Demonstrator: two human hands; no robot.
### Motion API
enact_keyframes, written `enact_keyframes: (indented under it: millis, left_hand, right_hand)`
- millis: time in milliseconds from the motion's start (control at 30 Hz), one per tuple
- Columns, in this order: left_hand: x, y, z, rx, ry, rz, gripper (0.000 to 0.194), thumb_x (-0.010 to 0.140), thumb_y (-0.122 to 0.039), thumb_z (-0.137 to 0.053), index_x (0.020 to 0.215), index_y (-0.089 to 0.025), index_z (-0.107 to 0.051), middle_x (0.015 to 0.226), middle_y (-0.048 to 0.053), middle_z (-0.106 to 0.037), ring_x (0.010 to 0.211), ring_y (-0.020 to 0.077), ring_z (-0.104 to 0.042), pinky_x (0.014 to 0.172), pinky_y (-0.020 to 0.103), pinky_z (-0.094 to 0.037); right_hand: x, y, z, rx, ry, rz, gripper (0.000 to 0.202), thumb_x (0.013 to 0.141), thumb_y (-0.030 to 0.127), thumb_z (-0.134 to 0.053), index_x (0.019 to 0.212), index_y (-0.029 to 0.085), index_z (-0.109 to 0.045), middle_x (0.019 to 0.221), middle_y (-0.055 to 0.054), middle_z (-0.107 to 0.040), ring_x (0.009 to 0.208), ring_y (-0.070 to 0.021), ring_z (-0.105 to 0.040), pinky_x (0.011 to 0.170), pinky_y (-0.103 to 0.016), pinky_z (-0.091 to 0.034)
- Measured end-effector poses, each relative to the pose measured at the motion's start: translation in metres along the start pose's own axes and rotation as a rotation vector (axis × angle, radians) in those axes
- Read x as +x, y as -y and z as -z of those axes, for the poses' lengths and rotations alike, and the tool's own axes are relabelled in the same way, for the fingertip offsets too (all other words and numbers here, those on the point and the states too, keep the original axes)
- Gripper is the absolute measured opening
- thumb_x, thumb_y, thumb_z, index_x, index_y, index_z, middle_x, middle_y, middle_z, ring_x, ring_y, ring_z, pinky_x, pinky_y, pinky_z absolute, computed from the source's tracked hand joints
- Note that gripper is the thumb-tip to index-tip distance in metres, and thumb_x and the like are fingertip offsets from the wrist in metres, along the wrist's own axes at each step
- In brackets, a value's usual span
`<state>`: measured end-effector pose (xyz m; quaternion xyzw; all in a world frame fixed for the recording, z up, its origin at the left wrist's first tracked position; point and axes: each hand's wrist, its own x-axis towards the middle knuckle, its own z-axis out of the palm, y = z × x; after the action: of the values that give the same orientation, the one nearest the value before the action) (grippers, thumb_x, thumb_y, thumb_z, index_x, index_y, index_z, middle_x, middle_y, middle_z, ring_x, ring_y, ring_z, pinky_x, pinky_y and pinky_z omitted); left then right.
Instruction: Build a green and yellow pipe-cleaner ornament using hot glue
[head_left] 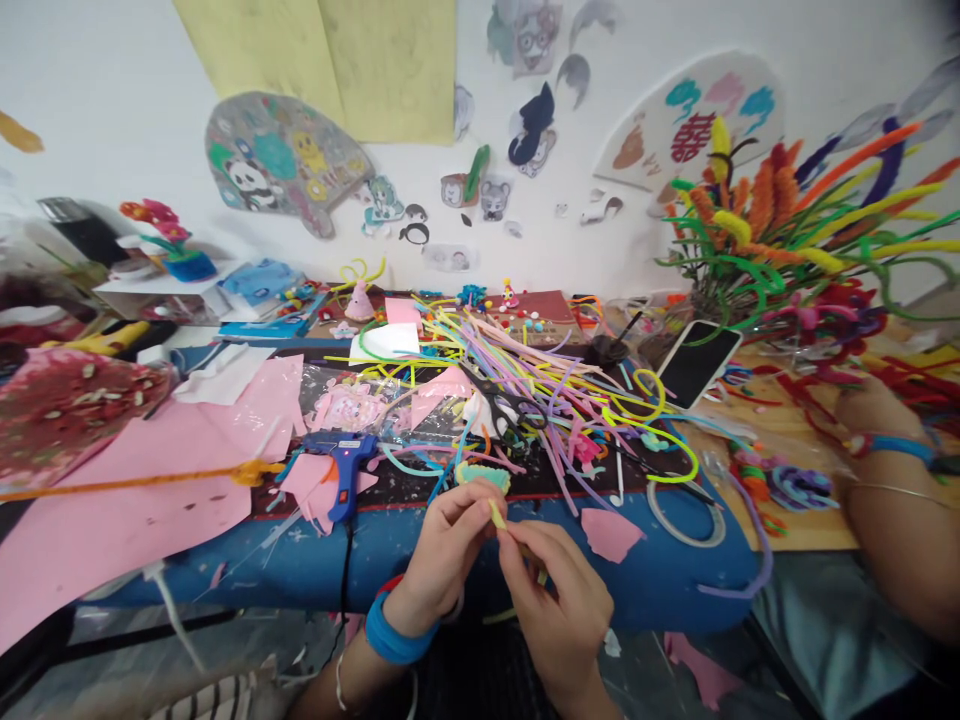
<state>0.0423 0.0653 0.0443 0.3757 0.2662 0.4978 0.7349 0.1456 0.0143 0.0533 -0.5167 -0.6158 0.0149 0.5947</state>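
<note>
Above the front edge of the blue-covered table, my left hand [444, 545] pinches a pale yellow pipe cleaner [496, 514] between thumb and forefinger. My right hand [556, 588] grips the same pipe cleaner just beside it, fingers curled and tips nearly touching the left thumb. Part of the strand shows under the right fingers; the rest is hidden. A small mint-green and yellow fuzzy piece [484, 477] shows right behind my left fingers; I cannot tell whether they touch it. Beyond lies a heap of pastel pipe cleaners [525, 370] with black-handled scissors [510, 405] among them.
A blue glue gun [349, 470] lies to the left near pink sheets [187, 500]. At right are a phone [697, 362], a clear ring [684, 525] and a pipe-cleaner bouquet [780, 210]. Another person's arm [900, 530] reaches in at far right.
</note>
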Motion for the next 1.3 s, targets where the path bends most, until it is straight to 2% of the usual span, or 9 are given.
enact_keyframes:
  millis: [100, 200, 333, 433, 667, 833, 933, 1067, 1300]
  left_hand:
    - [-0.003, 0.0, 0.005, 0.116, -0.019, -0.027, 0.022, 0.077, -0.036, -0.077, 0.074, -0.015, -0.072, 0.078, 0.002, -0.058, 0.074, 0.0141, -0.052, 0.067, 0.025, -0.042]
    - [-0.006, -0.002, 0.008, 0.214, -0.074, -0.095, 0.015, 0.076, -0.028, -0.078, 0.07, -0.016, -0.072, 0.074, 0.001, -0.061, 0.075, 0.0143, -0.054, 0.073, 0.025, -0.042]
    - [-0.005, -0.005, 0.009, 0.23, -0.121, -0.087, 0.02, 0.076, -0.028, -0.077, 0.064, -0.015, -0.068, 0.067, -0.001, -0.056, 0.068, 0.0123, -0.049, 0.067, 0.024, -0.04]
    - [-0.005, -0.006, 0.007, 0.22, -0.143, -0.039, 0.024, 0.075, -0.03, -0.077, 0.061, -0.015, -0.066, 0.065, -0.002, -0.052, 0.064, 0.0111, -0.045, 0.061, 0.023, -0.038]
    - [-0.004, -0.013, 0.008, 0.341, -0.085, 0.016, 0.025, 0.077, -0.031, -0.074, 0.061, -0.014, -0.065, 0.065, 0.0, -0.055, 0.065, 0.0123, -0.048, 0.062, 0.023, -0.038]
    - [-0.002, -0.02, 0.011, 0.395, -0.059, 0.007, 0.024, 0.075, -0.03, -0.074, 0.06, -0.015, -0.063, 0.065, -0.001, -0.055, 0.065, 0.013, -0.049, 0.064, 0.024, -0.04]
    - [-0.001, -0.024, 0.013, 0.447, -0.002, 0.007, 0.022, 0.076, -0.029, -0.072, 0.062, -0.015, -0.062, 0.069, 0.0, -0.055, 0.067, 0.0132, -0.05, 0.065, 0.024, -0.04]
    - [0.001, -0.03, 0.019, 0.542, 0.148, 0.016, 0.02, 0.08, -0.028, -0.068, 0.066, -0.015, -0.061, 0.072, 0.001, -0.055, 0.071, 0.0144, -0.051, 0.068, 0.025, -0.04]
    - [0.002, -0.043, 0.028, 0.706, 0.365, 0.011, 0.016, 0.083, -0.026, -0.065, 0.071, -0.015, -0.064, 0.077, 0.003, -0.06, 0.074, 0.0159, -0.054, 0.069, 0.026, -0.043]
  right_hand:
    - [0.0, -0.002, 0.002, -0.005, -0.01, -0.016, 0.018, 0.085, 0.004, -0.063, 0.091, 0.02, -0.067, 0.076, -0.002, -0.072, 0.065, -0.0131, -0.068, 0.061, -0.023, -0.057]
    - [0.0, -0.005, 0.004, -0.002, 0.041, -0.023, 0.016, 0.086, 0.005, -0.064, 0.093, 0.02, -0.068, 0.077, -0.003, -0.072, 0.066, -0.013, -0.068, 0.063, -0.023, -0.058]
    - [-0.001, -0.01, 0.007, -0.033, 0.065, 0.04, 0.018, 0.084, 0.007, -0.068, 0.098, 0.018, -0.068, 0.082, -0.005, -0.074, 0.074, -0.016, -0.071, 0.068, -0.026, -0.059]
    - [-0.002, -0.012, 0.008, -0.049, 0.046, 0.101, 0.021, 0.083, 0.003, -0.066, 0.097, 0.019, -0.068, 0.08, -0.004, -0.074, 0.071, -0.0153, -0.071, 0.066, -0.025, -0.059]
    - [-0.002, -0.016, 0.016, -0.127, 0.096, 0.178, 0.023, 0.085, 0.004, -0.064, 0.1, 0.019, -0.07, 0.079, -0.005, -0.073, 0.067, -0.0153, -0.07, 0.062, -0.026, -0.057]
    - [0.0, -0.019, 0.015, -0.13, 0.174, 0.213, 0.019, 0.087, 0.007, -0.063, 0.101, 0.019, -0.069, 0.079, -0.005, -0.072, 0.067, -0.015, -0.069, 0.06, -0.025, -0.054]
    - [0.003, -0.018, 0.013, -0.065, 0.243, 0.205, 0.016, 0.087, 0.006, -0.061, 0.098, 0.017, -0.066, 0.077, -0.005, -0.07, 0.066, -0.0144, -0.067, 0.058, -0.024, -0.053]
    - [0.008, -0.016, 0.016, 0.046, 0.341, 0.107, 0.015, 0.089, 0.007, -0.057, 0.092, 0.02, -0.064, 0.077, -0.003, -0.067, 0.067, -0.014, -0.065, 0.061, -0.025, -0.052]
    - [0.015, -0.017, 0.024, 0.175, 0.463, -0.017, 0.01, 0.087, 0.012, -0.062, 0.088, 0.022, -0.064, 0.078, -0.001, -0.065, 0.069, -0.0141, -0.063, 0.059, -0.024, -0.05]
